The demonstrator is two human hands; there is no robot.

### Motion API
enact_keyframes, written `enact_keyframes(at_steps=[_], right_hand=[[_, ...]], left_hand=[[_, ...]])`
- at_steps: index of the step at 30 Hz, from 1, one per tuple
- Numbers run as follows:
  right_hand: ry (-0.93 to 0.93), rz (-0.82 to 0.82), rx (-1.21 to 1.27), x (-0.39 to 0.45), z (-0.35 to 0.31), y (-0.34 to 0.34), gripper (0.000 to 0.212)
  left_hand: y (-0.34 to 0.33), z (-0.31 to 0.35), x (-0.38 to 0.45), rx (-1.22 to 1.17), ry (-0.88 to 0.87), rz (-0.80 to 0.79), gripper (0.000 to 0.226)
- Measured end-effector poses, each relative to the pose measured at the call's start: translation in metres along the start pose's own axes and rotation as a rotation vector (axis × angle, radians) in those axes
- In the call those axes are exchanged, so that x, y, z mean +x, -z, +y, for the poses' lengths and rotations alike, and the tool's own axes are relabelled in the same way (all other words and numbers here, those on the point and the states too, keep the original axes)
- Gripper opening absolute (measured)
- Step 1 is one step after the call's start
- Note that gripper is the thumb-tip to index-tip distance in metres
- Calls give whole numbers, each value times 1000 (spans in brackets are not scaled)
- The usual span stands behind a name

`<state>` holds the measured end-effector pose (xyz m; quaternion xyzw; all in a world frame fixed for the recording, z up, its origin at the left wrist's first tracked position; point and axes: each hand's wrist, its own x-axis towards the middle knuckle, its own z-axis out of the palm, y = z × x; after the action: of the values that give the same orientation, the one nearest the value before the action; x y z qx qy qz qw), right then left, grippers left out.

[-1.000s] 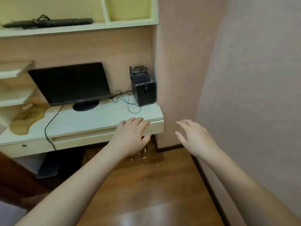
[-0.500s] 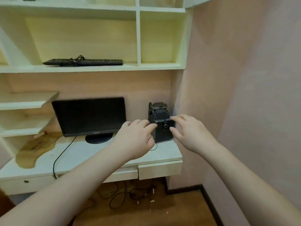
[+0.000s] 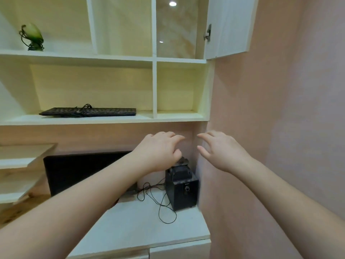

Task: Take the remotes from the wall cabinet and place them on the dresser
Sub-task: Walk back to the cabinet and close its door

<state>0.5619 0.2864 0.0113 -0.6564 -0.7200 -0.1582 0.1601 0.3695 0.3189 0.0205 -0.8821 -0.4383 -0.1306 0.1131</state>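
The white wall cabinet fills the upper half of the view, with open compartments and a door swung open at the upper right. No remote shows in any compartment I can see. My left hand and my right hand are raised side by side below the cabinet's bottom shelf, fingers spread, holding nothing. Both hover above the white desk top, which stands beneath the cabinet.
A black keyboard with its cord lies on the lower shelf. A green ornament stands on the upper left shelf. A black monitor, a black speaker and loose wires are on the desk. A pink wall runs close on the right.
My view has tilted up from the floor and desk to the wall cabinet, and I am closer. Both hands have risen from desk-edge height to just under the cabinet's bottom shelf.
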Motion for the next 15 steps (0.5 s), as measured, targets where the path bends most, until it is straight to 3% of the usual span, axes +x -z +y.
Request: enact_keyframes(at_steps=[5, 15], right_hand=[[40, 84, -35, 39, 43, 26, 47], [52, 238, -39, 104, 130, 84, 46]], left_hand=[[7, 22, 60, 166, -22, 95, 50], [67, 51, 166, 201, 12, 239, 52]])
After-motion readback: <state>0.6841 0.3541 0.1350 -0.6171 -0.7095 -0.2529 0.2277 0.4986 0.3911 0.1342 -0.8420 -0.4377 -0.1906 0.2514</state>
